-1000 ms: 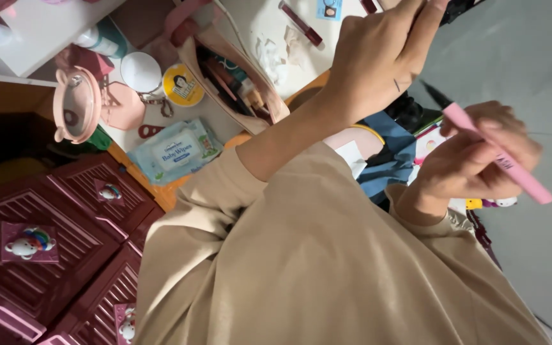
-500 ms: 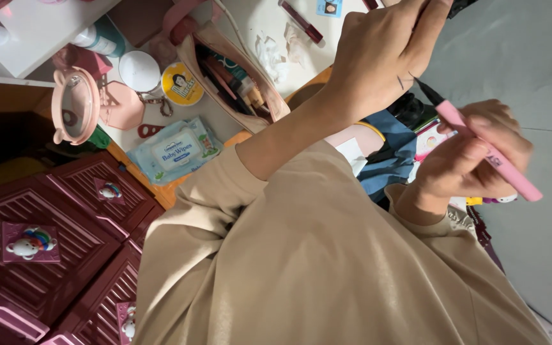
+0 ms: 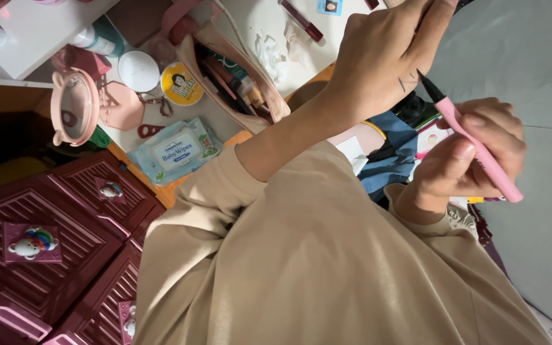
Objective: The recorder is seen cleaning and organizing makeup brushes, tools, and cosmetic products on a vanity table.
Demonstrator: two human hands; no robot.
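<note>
White tabletop [image 3: 250, 13] with an orange edge carried the clutter, all of it off to the thumb side of the raised left hand [image 3: 381, 54]. Open pink pouch [image 3: 234, 76] of cosmetics lay closest to that hand's wrist. Yellow round tin [image 3: 182, 84] and white round lid [image 3: 138, 71] sat just beyond the pouch. Pack of wipes [image 3: 175, 148] lay at the table edge. Pink bear-eared mirror [image 3: 75, 106] lay farthest out. Crumpled tissue [image 3: 269, 51] and dark red tube [image 3: 300, 21] lay near the knuckles.

Pink pen [image 3: 477, 150] with black tip, beige sleeve [image 3: 301, 255], maroon slatted drawers [image 3: 52, 236].
</note>
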